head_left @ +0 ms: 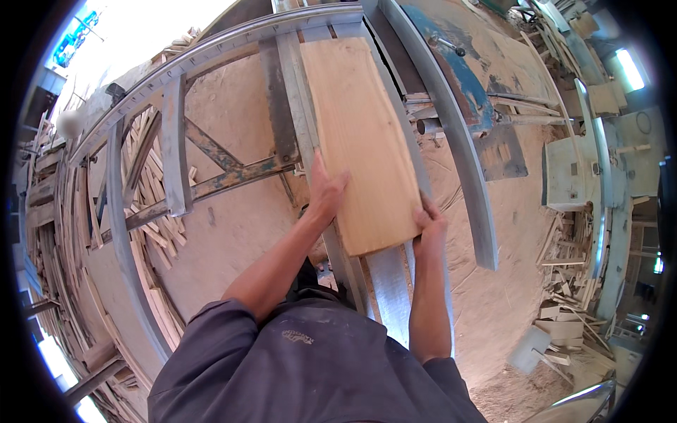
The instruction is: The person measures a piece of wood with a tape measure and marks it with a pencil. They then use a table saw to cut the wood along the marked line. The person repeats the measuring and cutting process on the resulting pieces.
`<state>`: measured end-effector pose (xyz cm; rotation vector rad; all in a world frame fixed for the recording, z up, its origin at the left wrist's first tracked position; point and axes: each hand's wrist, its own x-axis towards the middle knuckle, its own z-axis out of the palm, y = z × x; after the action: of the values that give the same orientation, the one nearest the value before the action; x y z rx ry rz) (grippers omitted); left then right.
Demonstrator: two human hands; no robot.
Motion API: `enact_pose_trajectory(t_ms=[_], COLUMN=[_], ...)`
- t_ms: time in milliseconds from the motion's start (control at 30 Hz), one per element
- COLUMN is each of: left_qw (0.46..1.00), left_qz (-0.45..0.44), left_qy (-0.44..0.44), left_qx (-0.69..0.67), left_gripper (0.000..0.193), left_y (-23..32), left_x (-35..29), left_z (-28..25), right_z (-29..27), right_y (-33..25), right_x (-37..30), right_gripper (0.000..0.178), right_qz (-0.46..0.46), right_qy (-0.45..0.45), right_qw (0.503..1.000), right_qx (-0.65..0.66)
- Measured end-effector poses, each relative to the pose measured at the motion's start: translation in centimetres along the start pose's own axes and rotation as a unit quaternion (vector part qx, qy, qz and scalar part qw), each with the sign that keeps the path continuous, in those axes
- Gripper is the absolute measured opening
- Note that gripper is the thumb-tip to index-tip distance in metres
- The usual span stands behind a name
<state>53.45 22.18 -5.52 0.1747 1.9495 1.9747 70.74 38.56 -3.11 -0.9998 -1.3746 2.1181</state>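
A wide, pale wooden board (363, 141) lies lengthwise in front of me along a narrow metal machine bed (390, 292). My left hand (328, 189) is on the board's left side, its thumb lying over the top face and the other fingers partly hidden at the edge. On the right edge near the closest corner, my right hand (430, 222) is wrapped around the board, with some fingers out of sight. The board's left edge runs beside a grey metal rail (295, 84).
A metal frame with a curved-looking scale rail (211, 56) spans the left and far side. Right of the board runs a long grey metal beam (458, 141). Wood offcuts (151, 190) pile up at left, more scraps (568, 328) at right. A shovel (529, 350) lies on the dusty floor.
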Motion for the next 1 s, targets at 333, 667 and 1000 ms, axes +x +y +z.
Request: enact_pose_trajectory(t_ms=[333, 667, 1000], left_qw=[0.992, 0.978, 0.991], left_qz=[0.102, 0.107, 0.109], left_qy=[0.006, 0.080, 0.056], left_qx=[0.080, 0.160, 0.044], left_gripper=[0.072, 0.078, 0.078], left_y=[-3.8, -3.4, -2.3], left_x=[6.3, 5.0, 10.7], left_z=[4.5, 7.3, 8.2], right_z=[-3.8, -2.3, 0.8], right_y=[0.1, 2.7, 0.3], right_x=[11.3, 13.3, 17.9], right_gripper=[0.036, 0.035, 0.035], right_qz=[-0.128, -0.125, -0.129], right_qy=[0.012, 0.088, 0.109], right_qw=[0.956, 0.924, 0.892], right_qx=[-0.264, -0.350, -0.418])
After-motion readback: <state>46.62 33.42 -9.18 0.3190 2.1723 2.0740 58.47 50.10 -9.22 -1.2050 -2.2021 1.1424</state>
